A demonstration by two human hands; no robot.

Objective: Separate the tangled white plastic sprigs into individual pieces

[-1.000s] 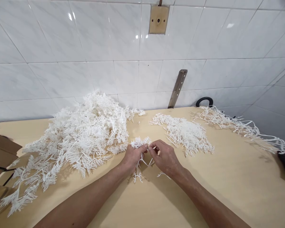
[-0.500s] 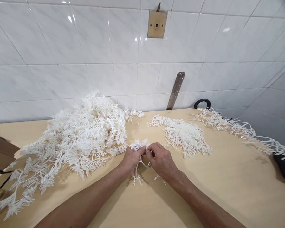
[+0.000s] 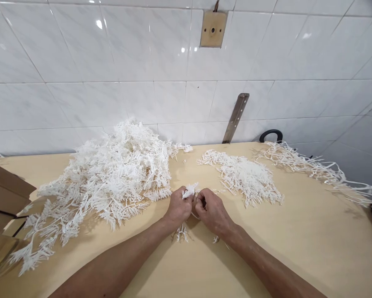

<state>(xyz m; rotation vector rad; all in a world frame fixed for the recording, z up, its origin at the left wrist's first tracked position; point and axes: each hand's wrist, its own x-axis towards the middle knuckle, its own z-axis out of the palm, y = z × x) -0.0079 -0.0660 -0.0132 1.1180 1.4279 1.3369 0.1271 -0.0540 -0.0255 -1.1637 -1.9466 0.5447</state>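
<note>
Both of my hands meet low over the table, just in front of the white piles. My left hand (image 3: 180,207) is closed around a white plastic branch sprig (image 3: 190,190), whose feathery tips poke out above the fist. Below that hand hang forked bare twigs (image 3: 182,234). My right hand (image 3: 211,209) is pinched close beside it, thumb and forefinger together on a stem of the same sprig; the exact pinch point is mostly hidden. A small twig end (image 3: 216,239) shows under the right wrist.
A large heap of white branches (image 3: 120,174) lies left. A smaller pile of trimmed sprigs (image 3: 246,176) is right of centre, and bare stems (image 3: 306,165) stretch along the right. A cardboard box (image 3: 6,194) stands at the left edge. A black ring handle (image 3: 271,134) sits by the wall.
The view has shifted slightly, moving the scene to the right. My left hand has turned, so the sprig's tips now point up and right. The right hand stays close against it.
</note>
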